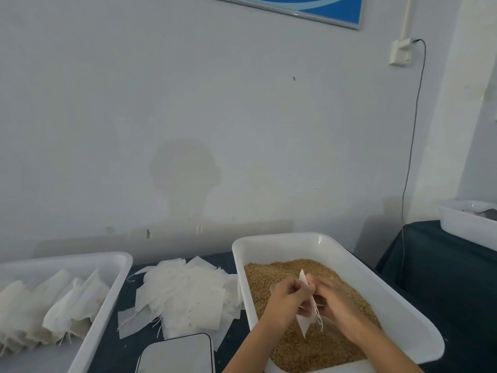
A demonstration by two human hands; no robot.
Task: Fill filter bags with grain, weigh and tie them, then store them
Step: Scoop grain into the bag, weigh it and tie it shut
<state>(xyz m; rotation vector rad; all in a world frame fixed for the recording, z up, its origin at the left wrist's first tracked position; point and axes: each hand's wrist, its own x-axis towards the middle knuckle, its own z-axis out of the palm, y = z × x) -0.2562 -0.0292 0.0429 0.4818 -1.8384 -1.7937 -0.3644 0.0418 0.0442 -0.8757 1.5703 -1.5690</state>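
- The left hand (286,294) pinches one side of an empty filter bag (306,308), fingers curled on the thin sheet near its top; the right hand (333,297) grips the opposite side, fingers curled in around it. Exactly which fingertips hold which layer cannot be told.
- The bag hangs between both hands above the middle of the grain tub (419,329), edge-on and tilted, its lower corner pointing down at the grain (271,273) without clearly touching it.
- The step looks like opening the mouth of the bag before filling. To do it well, rub the two layers apart with thumb and forefinger, keep the mouth over the tub so spilled kernels fall back in, and keep the drawstring (319,317) outside the opening.
- The bag is thin, white, non-woven, limp and easily creased; its strings dangle loose from the lower part.
- The grain is small, tan, dry and loose, and it will likely pour and scatter readily.
- The tub is white plastic, rectangular with rounded corners and glossy walls, at the right side of the desk (236,337), which carries a dark cloth.
- Left of the tub, a loose heap of flat empty bags (185,297) lies fanned out, square, soft, strings trailing.
- At the desk's near edge sits a flat white scale (174,354) with a dark rim, only partly in view.
- At the left edge, a second white tray (88,343) holds filled bags (67,305), plump and gathered at their tied ends.
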